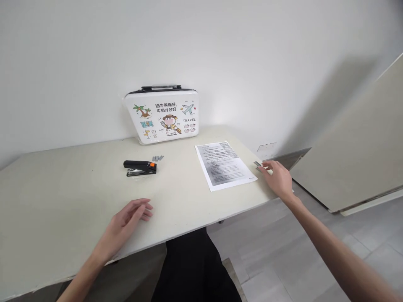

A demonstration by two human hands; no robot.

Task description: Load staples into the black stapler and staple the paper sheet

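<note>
At the table's right edge, my right hand (pixel 278 178) has its thumb and fingertips closed on a small grey strip of staples (pixel 257 164), partly hidden by the fingers. My left hand (pixel 127 224) rests near the front edge with loosely bent fingers apart and nothing in them. Beyond it lies a black stapler (pixel 140 167) with an orange patch on top. Several short grey staple strips (pixel 158 158) lie just behind the stapler. A printed sheet of paper (pixel 225 165) lies flat, left of my right hand.
A white case (pixel 165 115) with cartoon prints and a black handle stands upright at the back of the pale table (pixel 63 201), near the wall. On the right, a large pale panel (pixel 355 151) leans above the grey floor (pixel 267 251).
</note>
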